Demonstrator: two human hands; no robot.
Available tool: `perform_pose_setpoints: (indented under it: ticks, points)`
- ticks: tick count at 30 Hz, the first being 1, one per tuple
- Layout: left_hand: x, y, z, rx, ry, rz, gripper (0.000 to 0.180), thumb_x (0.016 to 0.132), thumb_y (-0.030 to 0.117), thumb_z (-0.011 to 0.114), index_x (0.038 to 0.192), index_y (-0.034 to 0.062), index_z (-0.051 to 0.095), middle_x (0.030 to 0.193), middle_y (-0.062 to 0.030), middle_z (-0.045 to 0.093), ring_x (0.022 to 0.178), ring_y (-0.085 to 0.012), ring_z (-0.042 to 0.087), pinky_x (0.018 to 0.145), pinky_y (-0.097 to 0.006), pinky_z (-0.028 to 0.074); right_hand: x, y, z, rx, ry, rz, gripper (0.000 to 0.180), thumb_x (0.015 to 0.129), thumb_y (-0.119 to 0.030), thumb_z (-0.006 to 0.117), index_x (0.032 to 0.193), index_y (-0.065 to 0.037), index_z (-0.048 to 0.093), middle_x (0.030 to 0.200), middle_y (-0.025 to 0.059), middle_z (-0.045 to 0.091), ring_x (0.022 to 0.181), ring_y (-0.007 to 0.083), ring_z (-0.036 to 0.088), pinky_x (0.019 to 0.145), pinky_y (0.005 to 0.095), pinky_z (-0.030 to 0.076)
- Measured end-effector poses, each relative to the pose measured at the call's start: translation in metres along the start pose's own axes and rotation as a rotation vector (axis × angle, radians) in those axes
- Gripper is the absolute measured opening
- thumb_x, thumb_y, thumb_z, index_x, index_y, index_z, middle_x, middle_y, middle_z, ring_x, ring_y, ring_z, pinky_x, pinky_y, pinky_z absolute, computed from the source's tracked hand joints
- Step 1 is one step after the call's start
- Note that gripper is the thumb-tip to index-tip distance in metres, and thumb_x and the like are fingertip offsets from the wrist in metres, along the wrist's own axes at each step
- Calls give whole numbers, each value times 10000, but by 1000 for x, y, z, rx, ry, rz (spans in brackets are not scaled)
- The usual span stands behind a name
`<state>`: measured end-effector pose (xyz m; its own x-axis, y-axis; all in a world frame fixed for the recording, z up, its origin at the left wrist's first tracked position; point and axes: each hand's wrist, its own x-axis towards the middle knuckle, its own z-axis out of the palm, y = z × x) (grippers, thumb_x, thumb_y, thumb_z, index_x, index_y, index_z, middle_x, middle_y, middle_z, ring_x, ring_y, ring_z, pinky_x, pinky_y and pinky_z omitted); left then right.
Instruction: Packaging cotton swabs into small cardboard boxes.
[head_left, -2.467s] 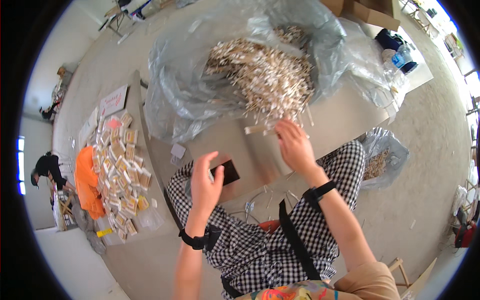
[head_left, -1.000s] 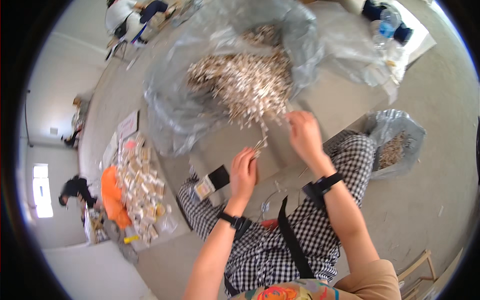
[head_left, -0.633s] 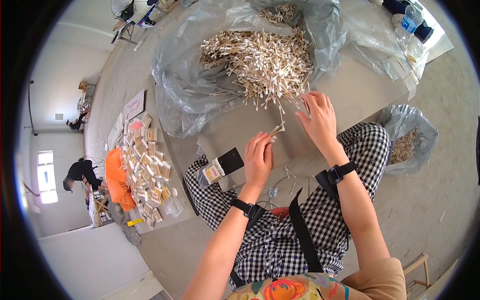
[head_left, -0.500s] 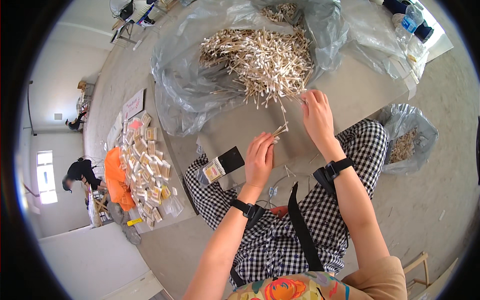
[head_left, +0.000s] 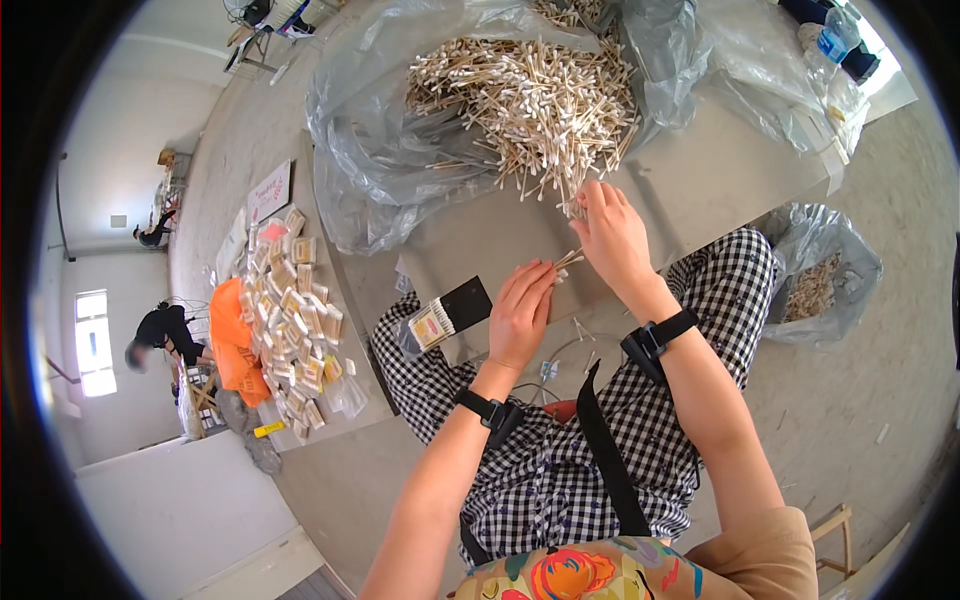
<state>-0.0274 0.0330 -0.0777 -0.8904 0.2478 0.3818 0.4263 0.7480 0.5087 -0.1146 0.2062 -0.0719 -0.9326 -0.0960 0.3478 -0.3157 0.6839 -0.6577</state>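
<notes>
Bright, even daylight fills the room, with the window point(head_left: 95, 345) well past the tabletop's point(head_left: 720, 180) left edge burnt out to white, another pale glare just past its far right corner, glossy highlights along the creases of the plastic bag point(head_left: 360, 150), and only soft, faint shadows. The cotton swabs point(head_left: 520, 90), left hand point(head_left: 522, 315) and right hand point(head_left: 612, 230) look fairly crisp, while distant parts turn soft. Strong fisheye bending curves the walls point(head_left: 140, 85) toward a black, blue-fringed rim.
</notes>
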Motion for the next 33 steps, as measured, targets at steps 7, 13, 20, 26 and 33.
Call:
perform_pose_setpoints:
  ticks: [7,13,20,26,33]
  points:
    - [-11,-6,-12,-1,3,-55,237,865,-5,678,1097,9,722,1160,-97,699,1132,-288,636,985,-396,514,-5,13,-21,127,-126,-3,68,812,-5,638,836,-61,609,821,75,632,853,296,625,756,402,512]
    - [-15,-2,-13,18,-16,22,250,855,-1,684,1100,26,729,1152,-94,700,1112,-283,642,968,-396,519,-9,13,-7,211,-215,-152,95,787,25,612,819,-62,630,838,48,645,886,269,618,814,390,500]
    - [-8,3,-15,92,-33,-65,299,809,63,748,1101,47,686,1246,-87,648,1162,-302,603,993,-419,483,-8,3,-3,213,-330,-216,95,796,14,621,836,-63,662,863,56,650,918,277,610,830,391,502]
    - [10,-10,-19,60,-8,-111,384,821,126,764,1159,57,597,1252,-113,648,1219,-332,579,1070,-474,414,-10,2,3,257,-318,-234,136,772,17,666,878,-67,684,957,52,635,939,275,615,876,390,497]
    - [13,-16,-25,55,2,-142,272,788,89,778,1034,50,668,1132,-86,701,1120,-304,623,968,-404,472,-7,4,-1,249,-288,-237,151,775,-15,693,912,-77,701,1009,37,626,989,252,610,902,382,493]
